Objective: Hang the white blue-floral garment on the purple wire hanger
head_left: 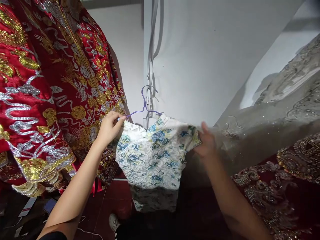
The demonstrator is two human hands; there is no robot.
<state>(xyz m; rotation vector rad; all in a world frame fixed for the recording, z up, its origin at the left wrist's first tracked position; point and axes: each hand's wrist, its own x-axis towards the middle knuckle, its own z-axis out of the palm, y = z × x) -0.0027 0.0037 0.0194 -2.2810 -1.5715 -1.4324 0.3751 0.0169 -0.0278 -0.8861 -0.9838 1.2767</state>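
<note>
White wall beyond, red tiled floor below, left fingers pinching textured floral garment, right fingers blurred at sleeve, grip unclear

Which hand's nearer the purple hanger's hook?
Left. The left hand is just below and left of the purple hanger's hook, at the hanger's end; the right hand, blurred, is farther off, beside the floral garment's opposite sleeve.
</note>
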